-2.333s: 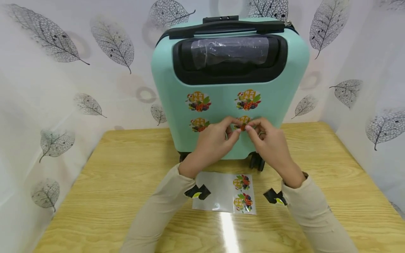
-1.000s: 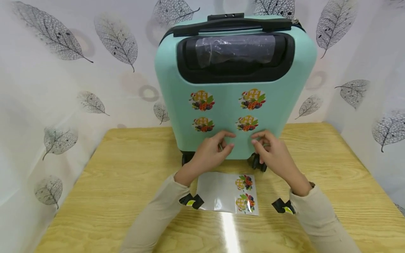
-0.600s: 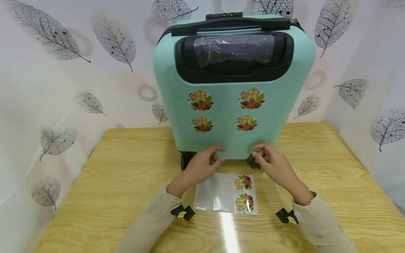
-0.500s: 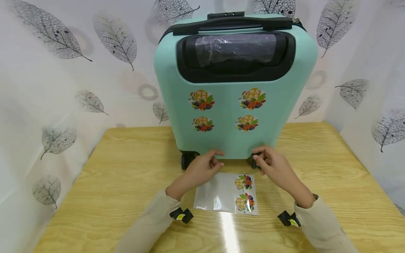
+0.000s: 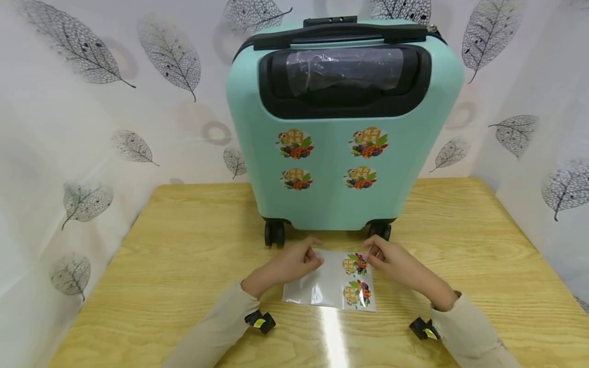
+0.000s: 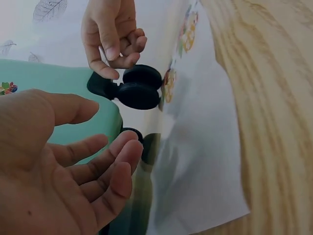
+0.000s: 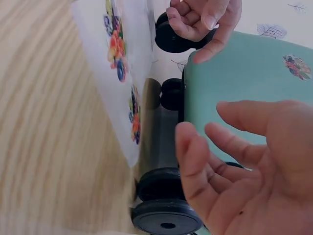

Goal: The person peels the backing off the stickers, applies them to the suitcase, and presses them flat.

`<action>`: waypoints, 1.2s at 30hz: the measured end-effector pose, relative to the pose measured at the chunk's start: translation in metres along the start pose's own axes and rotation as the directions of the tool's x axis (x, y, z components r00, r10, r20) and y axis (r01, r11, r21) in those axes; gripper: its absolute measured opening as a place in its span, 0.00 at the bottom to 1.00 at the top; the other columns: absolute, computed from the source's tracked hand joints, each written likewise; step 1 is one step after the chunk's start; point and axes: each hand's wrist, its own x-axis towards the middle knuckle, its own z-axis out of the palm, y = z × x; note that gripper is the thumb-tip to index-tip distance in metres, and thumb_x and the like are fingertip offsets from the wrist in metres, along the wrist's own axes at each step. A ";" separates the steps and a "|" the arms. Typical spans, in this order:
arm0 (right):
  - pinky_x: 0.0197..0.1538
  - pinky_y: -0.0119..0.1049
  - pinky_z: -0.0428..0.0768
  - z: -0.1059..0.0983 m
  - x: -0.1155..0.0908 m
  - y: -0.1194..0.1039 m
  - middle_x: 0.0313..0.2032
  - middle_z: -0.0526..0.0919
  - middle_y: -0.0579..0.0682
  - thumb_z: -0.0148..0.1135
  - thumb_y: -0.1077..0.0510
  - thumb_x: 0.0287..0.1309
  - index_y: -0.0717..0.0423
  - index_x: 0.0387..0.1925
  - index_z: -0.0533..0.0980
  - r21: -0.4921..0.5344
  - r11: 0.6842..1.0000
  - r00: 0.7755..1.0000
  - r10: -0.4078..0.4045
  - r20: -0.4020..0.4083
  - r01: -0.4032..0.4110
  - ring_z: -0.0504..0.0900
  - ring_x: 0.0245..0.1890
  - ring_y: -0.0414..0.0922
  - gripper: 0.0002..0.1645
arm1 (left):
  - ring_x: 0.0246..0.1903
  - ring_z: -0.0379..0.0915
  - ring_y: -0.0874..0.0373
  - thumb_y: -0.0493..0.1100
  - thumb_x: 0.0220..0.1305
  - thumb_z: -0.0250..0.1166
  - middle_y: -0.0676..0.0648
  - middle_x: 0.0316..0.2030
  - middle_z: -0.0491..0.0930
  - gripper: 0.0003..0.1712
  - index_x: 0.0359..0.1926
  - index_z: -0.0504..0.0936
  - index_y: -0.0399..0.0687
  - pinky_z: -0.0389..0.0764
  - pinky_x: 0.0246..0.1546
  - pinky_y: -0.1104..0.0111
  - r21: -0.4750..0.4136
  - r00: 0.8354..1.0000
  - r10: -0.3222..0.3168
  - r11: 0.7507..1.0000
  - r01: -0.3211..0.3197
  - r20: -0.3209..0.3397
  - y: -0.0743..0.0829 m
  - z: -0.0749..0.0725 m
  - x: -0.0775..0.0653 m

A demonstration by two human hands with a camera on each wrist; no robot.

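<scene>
A sticker sheet (image 5: 329,286) lies on the table in front of the suitcase, with two fruit stickers (image 5: 357,294) on its right side and a blank left part. My left hand (image 5: 292,263) hovers over the sheet's left part, its fingers loosely bent and holding nothing in the left wrist view. Near the sheet's upper right corner is my right hand (image 5: 391,260), also holding nothing, thumb and fingers apart in the right wrist view. The mint-green suitcase (image 5: 329,204) stands upright behind, bearing several round fruit stickers (image 5: 369,142) in two rows.
Black wheels (image 5: 274,233) under the suitcase stand just behind the hands. The suitcase's black handle recess (image 5: 345,110) is partly covered by clear film. Leaf-patterned fabric (image 5: 184,122) hangs around the wooden table (image 5: 198,230). A light reflection crosses the table's front.
Both hands have left the lower right sticker on the suitcase and come down toward the sheet. That sticker, earlier partly covered by the fingers, is now in full view on the suitcase.
</scene>
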 end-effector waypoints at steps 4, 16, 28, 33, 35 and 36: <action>0.27 0.31 0.74 0.005 0.001 0.005 0.34 0.79 0.52 0.51 0.62 0.69 0.66 0.52 0.70 0.056 0.998 0.996 -0.004 0.087 -0.001 0.73 0.26 0.35 0.14 | 0.26 0.69 0.66 0.43 0.69 0.59 0.49 0.32 0.78 0.23 0.61 0.71 0.39 0.72 0.26 0.75 -0.002 1.000 0.006 1.000 -0.005 0.023 -0.008 0.007 0.003; 0.26 0.30 0.73 0.012 0.006 0.016 0.27 0.76 0.50 0.53 0.58 0.69 0.70 0.53 0.67 0.157 0.988 0.985 -0.031 0.168 0.004 0.73 0.23 0.36 0.20 | 0.24 0.68 0.65 0.44 0.70 0.58 0.51 0.32 0.75 0.21 0.60 0.72 0.43 0.70 0.25 0.75 -0.012 0.997 -0.054 0.998 0.054 0.055 -0.013 0.013 0.008; 0.25 0.30 0.70 0.020 0.010 0.016 0.25 0.75 0.48 0.54 0.60 0.67 0.70 0.50 0.68 0.120 0.993 0.990 -0.019 0.140 0.002 0.70 0.21 0.35 0.18 | 0.22 0.65 0.65 0.43 0.68 0.60 0.52 0.28 0.74 0.21 0.58 0.73 0.40 0.67 0.24 0.76 0.015 0.994 -0.072 0.997 0.071 0.078 -0.010 0.018 0.010; 0.26 0.30 0.70 0.020 0.011 0.011 0.25 0.76 0.49 0.55 0.60 0.66 0.73 0.51 0.67 0.115 0.993 0.989 -0.031 0.144 0.014 0.70 0.22 0.34 0.19 | 0.23 0.66 0.65 0.42 0.68 0.60 0.51 0.29 0.74 0.21 0.59 0.72 0.39 0.68 0.25 0.76 -0.031 0.993 -0.084 0.996 0.087 0.088 -0.006 0.021 0.011; 0.26 0.30 0.70 0.020 0.011 0.009 0.25 0.76 0.49 0.55 0.60 0.66 0.73 0.52 0.67 0.121 0.993 0.988 -0.031 0.151 0.013 0.70 0.22 0.34 0.20 | 0.23 0.67 0.64 0.42 0.67 0.60 0.51 0.30 0.74 0.22 0.60 0.71 0.39 0.69 0.25 0.75 -0.063 0.991 -0.088 0.994 0.094 0.099 -0.005 0.022 0.012; 0.26 0.30 0.70 0.020 0.012 0.008 0.25 0.76 0.49 0.55 0.60 0.66 0.73 0.52 0.67 0.124 0.992 0.988 -0.029 0.152 0.010 0.70 0.22 0.34 0.21 | 0.24 0.67 0.64 0.42 0.67 0.60 0.51 0.30 0.74 0.23 0.60 0.71 0.39 0.69 0.24 0.75 -0.078 0.991 -0.089 0.992 0.097 0.105 -0.004 0.023 0.012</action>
